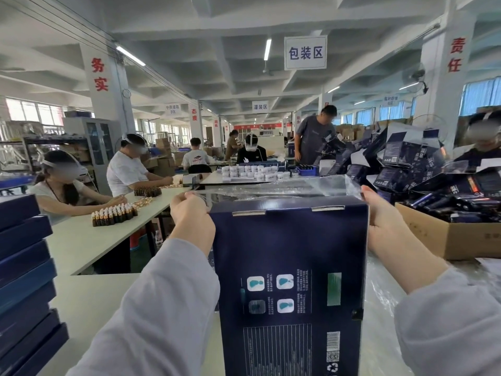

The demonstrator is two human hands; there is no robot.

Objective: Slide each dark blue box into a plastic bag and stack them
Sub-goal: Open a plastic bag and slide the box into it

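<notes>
Colour log, as I read it remotely.

- Dark blue box [290,267]: navy face with fine white text and ruled lines. I count four rounded tiles, three white with teal figures and one dim grey. There is a green patch and a white barcode near its right edge.
- Plastic bag [333,185]: clear, with whitish glare.
- Sleeves [162,308]: pale grey.
- Stacked boxes [24,267]: navy, some bands brighter blue.
- Carton [447,240]: tan.
- Table [89,294]: off-white.
- Small bottles [113,214]: amber with white caps.
- Pillar [99,74]: white with red characters.
- Hanging sign [305,52]: white with dark blue characters.
- Curtains [479,95]: light blue.
</notes>
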